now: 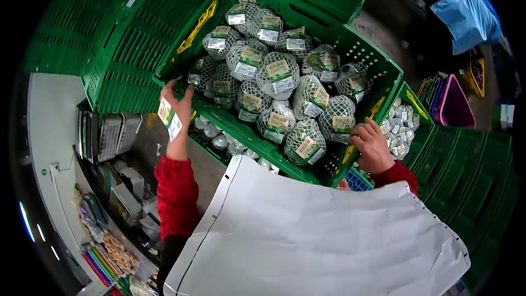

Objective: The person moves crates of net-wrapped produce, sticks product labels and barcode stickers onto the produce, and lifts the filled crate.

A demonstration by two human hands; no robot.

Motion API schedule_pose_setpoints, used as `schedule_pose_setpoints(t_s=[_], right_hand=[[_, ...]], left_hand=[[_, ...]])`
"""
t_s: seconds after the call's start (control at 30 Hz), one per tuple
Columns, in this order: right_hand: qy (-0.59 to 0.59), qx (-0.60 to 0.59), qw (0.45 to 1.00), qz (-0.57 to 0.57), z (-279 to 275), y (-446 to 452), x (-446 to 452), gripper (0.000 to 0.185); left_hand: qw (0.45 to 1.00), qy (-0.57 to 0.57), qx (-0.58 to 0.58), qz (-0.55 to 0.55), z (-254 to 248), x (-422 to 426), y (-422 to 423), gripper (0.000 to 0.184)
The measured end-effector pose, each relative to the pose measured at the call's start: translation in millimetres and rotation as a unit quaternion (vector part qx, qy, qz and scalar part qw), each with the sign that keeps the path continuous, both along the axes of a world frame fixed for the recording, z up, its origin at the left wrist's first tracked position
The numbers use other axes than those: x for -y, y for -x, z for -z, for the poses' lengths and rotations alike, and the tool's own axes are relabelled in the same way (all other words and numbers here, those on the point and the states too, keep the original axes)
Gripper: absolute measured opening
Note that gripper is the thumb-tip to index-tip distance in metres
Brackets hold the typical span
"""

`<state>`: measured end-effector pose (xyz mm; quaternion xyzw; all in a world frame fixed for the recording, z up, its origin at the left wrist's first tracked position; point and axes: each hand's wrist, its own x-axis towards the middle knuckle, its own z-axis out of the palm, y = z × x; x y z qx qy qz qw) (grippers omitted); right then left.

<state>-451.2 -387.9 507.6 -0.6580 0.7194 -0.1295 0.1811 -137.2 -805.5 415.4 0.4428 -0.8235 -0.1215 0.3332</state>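
Note:
A green plastic crate (235,120) with yellow handles holds several round items in white foam nets (278,77), each with a printed label. My left hand (179,104) is at the crate's left corner, thumb and forefinger by its rim. A printed label (169,118) shows against the palm side of that hand; its other fingers are partly hidden. My right hand (372,145) is at the opposite end, its bent fingers on the crate's edge beside the yellow handle (348,153).
A large creased white sheet (318,235) spreads in front of me. More netted items (401,126) lie in crates below. Green crates (123,49) stand stacked at the left and right (460,170). Further right are a pink bin (456,104) and a blue plastic bag (466,19).

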Motion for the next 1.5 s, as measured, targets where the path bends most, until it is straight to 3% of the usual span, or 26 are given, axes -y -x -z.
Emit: schedule_pose_setpoints(t_s=[0.07,0.13,0.23,0.37,0.4,0.5,0.6,0.73,0.93,1.2,1.27,1.3,1.37,1.4,1.43,1.5], right_hand=[[0.1,0.041,0.989,0.102,-3,-7,-1,0.031],[0.103,0.044,0.982,0.154,5,-12,-11,0.03],[0.232,0.201,0.812,0.497,14,-26,-1,0.028],[0.228,0.074,0.818,0.522,40,-17,14,0.066],[0.174,0.191,0.772,0.58,36,-18,14,0.071],[0.174,0.208,0.778,0.567,47,-18,5,0.077],[0.225,0.255,0.734,0.588,61,-21,4,0.077],[0.25,0.3,0.724,0.569,65,-21,6,0.076],[0.274,0.391,0.67,0.568,67,-23,5,0.072],[0.268,0.401,0.65,0.587,85,-22,-1,0.07],[0.26,0.4,0.651,0.59,88,-19,-3,0.07],[0.258,0.388,0.663,0.586,89,-15,-3,0.07],[0.251,0.403,0.66,0.582,89,-10,-4,0.068],[0.247,0.415,0.652,0.585,85,-6,0,0.067],[0.219,0.447,0.643,0.582,73,-3,4,0.065],[0.218,0.453,0.646,0.574,66,7,13,0.063]], left_hand=[[0.992,0.043,0.115,-0.012,-25,11,25,0.055],[0.988,0.038,0.151,-0.01,-12,34,31,0.062],[0.971,0.084,0.22,-0.035,13,50,40,0.074],[0.978,0.047,0.201,-0.037,18,61,36,0.075],[0.971,0.074,0.226,-0.032,20,65,35,0.075],[0.958,0.16,0.236,-0.026,14,79,44,0.075],[0.949,0.091,0.282,-0.105,10,116,71,0.067],[0.96,0.132,0.246,-0.017,25,158,84,0.058],[0.971,0.001,0.235,0.038,41,197,104,0.056],[0.974,-0.11,0.179,0.079,66,246,105,0.053],[0.96,-0.181,0.215,0.001,-8,176,124,0.051],[0.946,-0.214,0.241,-0.031,-14,181,123,0.05],[0.964,-0.259,0.026,0.063,0,183,104,0.047],[0.945,-0.318,0.071,0.011,12,209,83,0.046],[0.954,-0.262,0.143,-0.006,36,232,54,0.044],[0.944,-0.262,0.198,-0.039,15,220,43,0.041]])
